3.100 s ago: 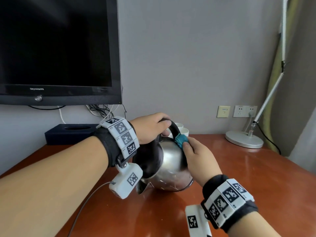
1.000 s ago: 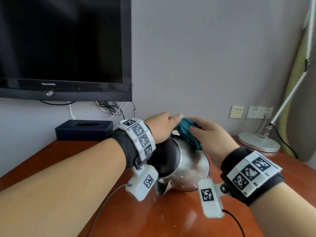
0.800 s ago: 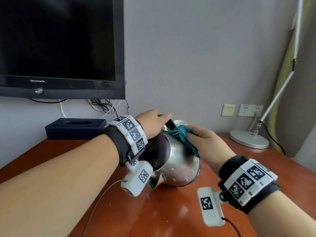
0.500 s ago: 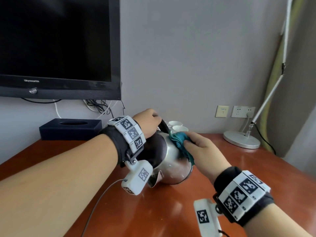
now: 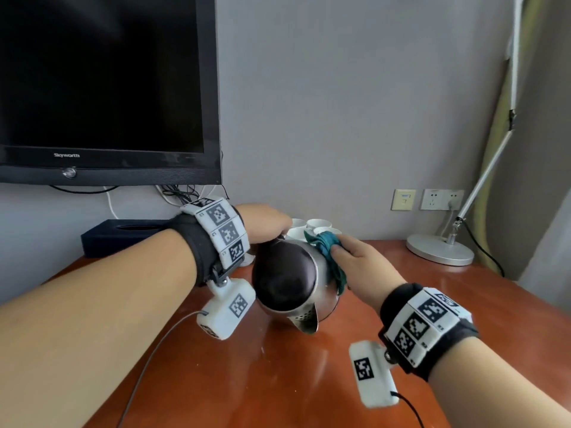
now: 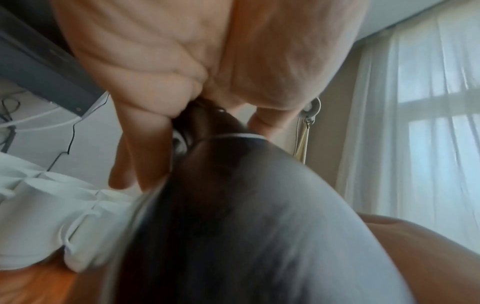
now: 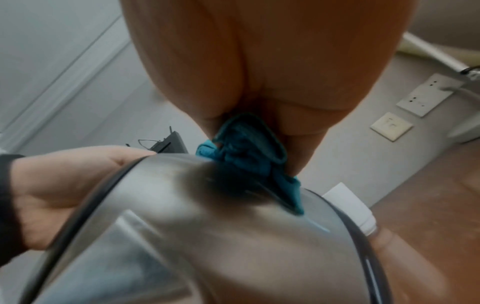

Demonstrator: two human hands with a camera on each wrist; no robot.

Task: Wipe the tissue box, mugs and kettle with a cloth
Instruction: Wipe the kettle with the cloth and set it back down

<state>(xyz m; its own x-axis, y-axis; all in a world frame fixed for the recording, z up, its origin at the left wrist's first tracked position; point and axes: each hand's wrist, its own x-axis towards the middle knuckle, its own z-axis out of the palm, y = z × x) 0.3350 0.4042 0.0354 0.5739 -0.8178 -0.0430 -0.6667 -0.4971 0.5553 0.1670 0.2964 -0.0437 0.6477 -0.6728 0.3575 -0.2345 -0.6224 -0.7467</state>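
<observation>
At the centre of the head view the steel kettle lies tipped over on the wooden table, spout toward the lower edge. The left hand curls round what looks like its dark handle, though that wrist view is blurred. The right hand presses the bunched teal cloth against the kettle's side. White mugs stand just behind; the dark tissue box sits at middle left
</observation>
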